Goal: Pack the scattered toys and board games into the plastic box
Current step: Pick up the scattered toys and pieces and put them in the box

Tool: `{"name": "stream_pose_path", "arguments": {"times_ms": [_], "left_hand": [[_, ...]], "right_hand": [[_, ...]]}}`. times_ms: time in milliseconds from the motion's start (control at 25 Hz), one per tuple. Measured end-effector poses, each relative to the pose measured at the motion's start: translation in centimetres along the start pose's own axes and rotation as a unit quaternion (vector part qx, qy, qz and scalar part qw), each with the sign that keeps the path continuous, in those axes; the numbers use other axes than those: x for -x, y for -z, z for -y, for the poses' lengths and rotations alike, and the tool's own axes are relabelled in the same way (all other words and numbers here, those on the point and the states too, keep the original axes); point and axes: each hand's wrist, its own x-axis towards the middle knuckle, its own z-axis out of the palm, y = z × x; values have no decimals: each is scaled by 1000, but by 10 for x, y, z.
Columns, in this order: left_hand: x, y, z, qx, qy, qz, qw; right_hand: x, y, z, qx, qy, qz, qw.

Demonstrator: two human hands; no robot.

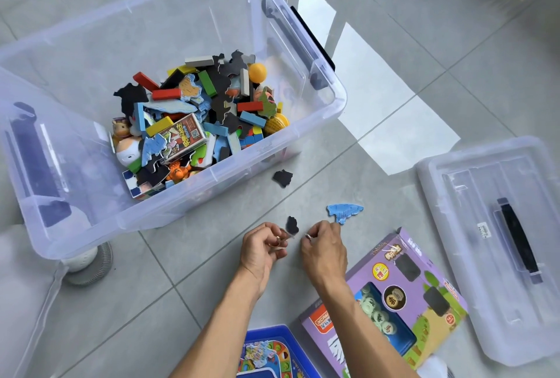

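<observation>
Nearest the camera, a blue game tray (274, 350) and a purple chess-set box (394, 296) lie on the grey tiled floor (394, 80), the purple box just right of the person's right forearm, its long axis slanting from near left to far right. Just beyond, the left hand (260, 250) and right hand (325, 249) work close together above the tiles, fingers curled. The left hand pinches small pieces, a black puzzle piece (292, 224) showing at its fingertips; the right hand grips something small, too hidden to identify, while its knuckles touch the near edge of a blue puzzle piece (344, 211). That blue piece lies flat, long axis running left to right, its tapered end pointing right. Farther off, a second black piece (282, 178) lies alone on the floor, just outside the near wall of the clear plastic box (339, 98). The box stands open, a heap of coloured blocks (163, 94), puzzle pieces and figures piled at its near side. Its clear lid (472, 226) rests on the floor to the right, well apart from the hands, black handle up.
</observation>
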Motion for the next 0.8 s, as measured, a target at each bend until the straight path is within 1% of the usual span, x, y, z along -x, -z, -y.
{"name": "stream_pose_path", "arguments": {"times_ms": [40, 80, 120, 160, 200, 240, 280, 320, 360, 440, 560, 640, 720, 760, 800], "left_hand": [[0, -3, 0, -24, -14, -2, 1000], [-1, -7, 0, -81, -44, -12, 996], [-4, -11, 0, -165, -85, -25, 982], [-7, -17, 0, -265, -132, -43, 954], [-8, -24, 0, -375, -175, -68, 908], [-7, -30, 0, -477, -211, -96, 848], [-6, -34, -1, -545, -228, -109, 799], [-6, -36, 1, -585, -234, -109, 769], [-6, -37, 3, -607, -236, -103, 752], [-7, -36, 9, -618, -244, -94, 742], [-9, -31, 16, -615, -276, -100, 732], [-8, -27, 19, -623, -281, -108, 722], [-3, -29, 20, -645, -272, -114, 705], [-1, -31, 20, -657, -267, -117, 695], [-2, -34, 20, -669, -270, -116, 683]], "right_hand": [[-1, 2, -2, -20, -3, -2, 1000], [-3, 7, -4, -55, -12, -12, 998], [-5, 14, -7, -86, -24, -33, 996], [-10, 22, -11, -96, -26, -62, 993], [-16, 31, -16, -79, -20, -89, 993], [-23, 40, -21, -48, -7, -101, 994], [-31, 49, -26, -11, 6, -95, 995], [-39, 56, -31, 28, 20, -75, 997], [-44, 60, -34, 59, 31, -51, 996], [-50, 59, -40, 74, 43, -23, 996], [-52, 55, -43, 36, 38, -27, 998], [-56, 63, -43, 46, 14, -23, 999], [-60, 72, -44, 97, -3, -13, 995], [-58, 74, -45, 107, -2, -4, 994], [-56, 72, -46, 92, 0, 12, 996]]}}
